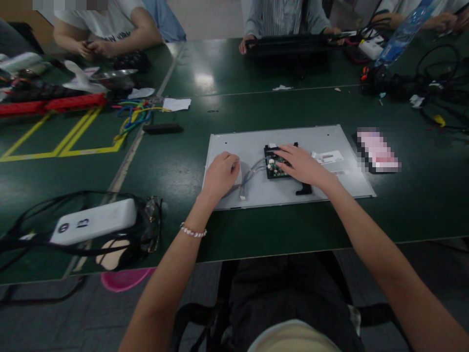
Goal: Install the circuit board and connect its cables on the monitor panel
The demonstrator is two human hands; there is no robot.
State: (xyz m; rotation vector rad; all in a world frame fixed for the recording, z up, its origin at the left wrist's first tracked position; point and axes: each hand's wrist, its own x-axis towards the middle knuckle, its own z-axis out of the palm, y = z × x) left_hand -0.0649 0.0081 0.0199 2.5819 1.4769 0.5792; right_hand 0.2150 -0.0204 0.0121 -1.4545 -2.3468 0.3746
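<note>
1. Thin grey panel (264,195) lies flat on the green table (227,239), right in front of the seated person.
2. Black-framed circuit board (274,171) sits on the panel, around its middle.
3. Right hand (301,164) is over the board, palm down, fingers loosely spread, no closed grip; fingertips look to be touching the board, exact contact hard to tell from here.
4. Left hand (221,175) is over the panel's left part, fingers curled in; a pale piece (237,179) shows under it, can't tell if it's gripped.
5. Thin cables (252,171) run from the board's left side toward the left hand; a loose end lies on the panel.
6. Black bracket piece (304,189) pokes out below the right hand; white label (327,157) on the panel just beyond that hand.
7. Phone (381,154), blurred screen, just beside the panel's right edge.
8. Near left: white device (95,221) marked 13, black cords, glasses (154,220).
9. Far left: coloured wires (135,117), red strips (54,103), yellow tape.
10. Across the table: co-workers; one has both hands on a dark flat object (289,45). Plastic bottle (405,34) stands tilted at far right.
</note>
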